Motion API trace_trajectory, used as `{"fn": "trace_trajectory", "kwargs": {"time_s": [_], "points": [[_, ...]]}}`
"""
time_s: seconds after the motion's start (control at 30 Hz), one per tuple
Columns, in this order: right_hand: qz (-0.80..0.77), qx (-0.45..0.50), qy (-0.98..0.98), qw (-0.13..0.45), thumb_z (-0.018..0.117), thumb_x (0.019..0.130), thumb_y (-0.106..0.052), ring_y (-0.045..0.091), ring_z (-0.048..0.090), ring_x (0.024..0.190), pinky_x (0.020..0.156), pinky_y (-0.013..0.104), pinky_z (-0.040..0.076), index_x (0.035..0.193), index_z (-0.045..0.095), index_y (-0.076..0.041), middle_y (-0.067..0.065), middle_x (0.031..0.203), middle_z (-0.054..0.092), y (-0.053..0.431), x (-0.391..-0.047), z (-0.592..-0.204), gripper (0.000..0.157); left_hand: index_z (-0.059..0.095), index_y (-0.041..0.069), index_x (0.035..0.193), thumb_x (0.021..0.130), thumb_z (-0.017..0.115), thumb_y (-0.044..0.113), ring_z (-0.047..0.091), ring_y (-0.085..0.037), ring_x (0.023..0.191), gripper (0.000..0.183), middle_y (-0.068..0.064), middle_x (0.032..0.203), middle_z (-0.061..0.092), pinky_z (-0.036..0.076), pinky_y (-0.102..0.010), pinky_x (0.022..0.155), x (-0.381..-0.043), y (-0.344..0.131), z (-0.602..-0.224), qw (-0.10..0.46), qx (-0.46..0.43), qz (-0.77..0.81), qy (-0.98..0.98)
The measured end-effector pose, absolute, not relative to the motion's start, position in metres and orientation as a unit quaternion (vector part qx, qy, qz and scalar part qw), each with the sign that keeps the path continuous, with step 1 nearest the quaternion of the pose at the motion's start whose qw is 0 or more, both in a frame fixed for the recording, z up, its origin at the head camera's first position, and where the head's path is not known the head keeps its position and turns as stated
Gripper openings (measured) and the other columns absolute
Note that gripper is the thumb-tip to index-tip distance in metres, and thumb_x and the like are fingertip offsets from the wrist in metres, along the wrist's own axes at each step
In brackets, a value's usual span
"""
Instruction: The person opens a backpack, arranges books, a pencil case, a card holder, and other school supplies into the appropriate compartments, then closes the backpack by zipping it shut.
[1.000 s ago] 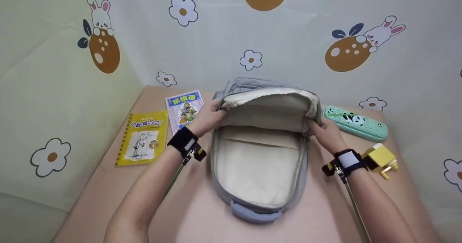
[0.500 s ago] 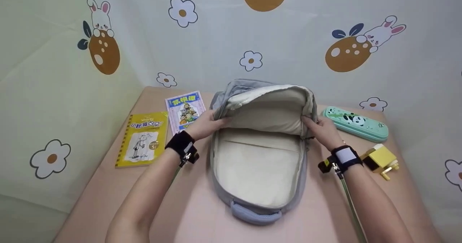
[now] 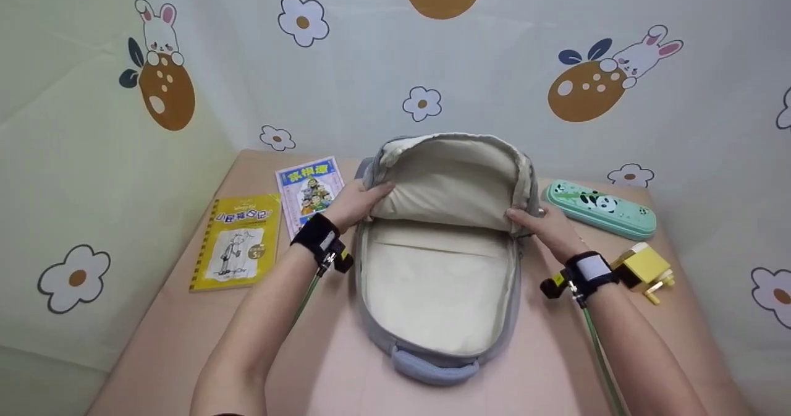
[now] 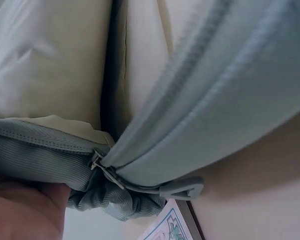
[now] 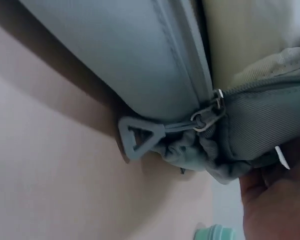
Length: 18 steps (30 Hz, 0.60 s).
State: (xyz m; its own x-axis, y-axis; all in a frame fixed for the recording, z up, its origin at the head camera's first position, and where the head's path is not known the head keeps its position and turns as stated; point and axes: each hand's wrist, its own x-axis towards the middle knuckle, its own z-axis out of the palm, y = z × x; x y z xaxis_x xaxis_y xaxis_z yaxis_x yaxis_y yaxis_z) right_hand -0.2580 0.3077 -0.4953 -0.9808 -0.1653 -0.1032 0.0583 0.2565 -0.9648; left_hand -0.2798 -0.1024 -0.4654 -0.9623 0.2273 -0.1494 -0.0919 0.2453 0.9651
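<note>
A grey-blue backpack point(image 3: 442, 305) lies on the table with its main compartment unzipped and its cream lining showing. Its front flap point(image 3: 454, 175) is folded up and back. My left hand point(image 3: 358, 201) grips the flap's left edge, thumb on the lining. On the other side my right hand point(image 3: 547, 224) pinches the flap's right edge, thumb inside and the other fingers mostly hidden behind the cloth. A zipper pull point(image 4: 182, 189) hangs at the left corner in the left wrist view, and another zipper pull point(image 5: 140, 135) shows in the right wrist view.
Left of the backpack lie a yellow spiral-bound book point(image 3: 238, 243) and a pink-and-blue book point(image 3: 311, 190). To the right are a mint-green panda pencil case point(image 3: 599, 211) and a yellow pencil sharpener with a crank point(image 3: 646, 267). A patterned cloth wall point(image 3: 352, 82) rises behind the table.
The flap has been spread wider and tipped further back, so more lining shows. Both hands have shifted their hold slightly along its edges. The head view has turned a little.
</note>
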Motion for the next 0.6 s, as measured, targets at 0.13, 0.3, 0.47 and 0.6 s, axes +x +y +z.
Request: {"fn": "trace_trajectory", "kwargs": {"time_s": [0.13, 0.3, 0.47, 0.6], "points": [[-0.612, -0.027, 0.785, 0.088, 0.068, 0.099, -0.038, 0.02, 0.059, 0.114, 0.101, 0.038, 0.044, 0.125, 0.063, 0.0, 0.009, 0.124, 0.065, 0.303, -0.255, -0.494, 0.046, 0.063, 0.008, 0.092, 0.097, 0.067, 0.047, 0.046, -0.012, 0.051, 0.04, 0.002, 0.069, 0.05, 0.046, -0.034, 0.055, -0.28, -0.102, -0.465, 0.136, 0.033, 0.616, 0.775], [-0.598, -0.005, 0.795, 0.101, 0.059, 0.103, -0.044, 0.021, 0.057, 0.118, 0.107, 0.044, 0.04, 0.138, 0.054, 0.006, 0.017, 0.134, 0.06, 0.299, -0.262, -0.492, 0.062, 0.065, 0.004, 0.103, 0.094, 0.07, 0.047, 0.054, -0.014, 0.062, 0.044, -0.002, 0.08, 0.058, 0.049, -0.033, 0.062, -0.278, -0.104, -0.463, 0.136, 0.013, 0.619, 0.773], [-0.59, 0.018, 0.801, 0.097, 0.061, 0.101, -0.048, 0.018, 0.062, 0.103, 0.095, 0.036, 0.046, 0.121, 0.064, 0.005, 0.006, 0.111, 0.07, 0.298, -0.267, -0.491, 0.057, 0.066, 0.007, 0.108, 0.091, 0.074, 0.048, 0.06, -0.017, 0.083, 0.045, -0.004, 0.095, 0.063, 0.051, -0.033, 0.074, -0.276, -0.107, -0.461, 0.139, 0.018, 0.622, 0.77], [-0.58, 0.031, 0.809, 0.089, 0.064, 0.096, -0.055, 0.017, 0.061, 0.097, 0.087, 0.032, 0.048, 0.112, 0.067, 0.002, 0.001, 0.103, 0.069, 0.295, -0.266, -0.489, 0.059, 0.062, 0.01, 0.102, 0.091, 0.075, 0.045, 0.054, -0.017, 0.073, 0.038, -0.001, 0.083, 0.055, 0.049, -0.035, 0.071, -0.273, -0.114, -0.461, 0.147, 0.061, 0.618, 0.77]]}}
